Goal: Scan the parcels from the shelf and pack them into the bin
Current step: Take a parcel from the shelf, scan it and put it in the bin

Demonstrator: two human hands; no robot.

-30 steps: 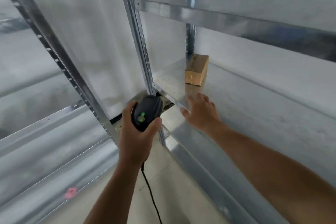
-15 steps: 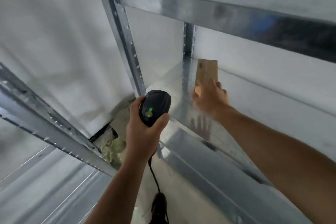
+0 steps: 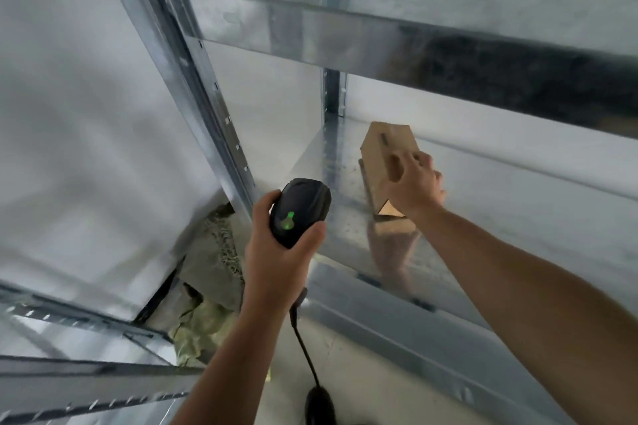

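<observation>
One parcel on this galvanised shelf [image 3: 518,217], and a second ago it lay flat in the back corner with your right hand only at the shelf's front edge. Now that cardboard parcel [image 3: 383,155] is tipped up and drawn forward. Its low corner is down at the shelf, touching or just clear, hard to say. Your right hand [image 3: 414,186] is wrapped round its near end, grasping it. Your left hand [image 3: 276,262] clasps the barcode scanner [image 3: 300,210], green light on, just left of the parcel. Pick made, I'd say; scan comes next. No bin in sight.
</observation>
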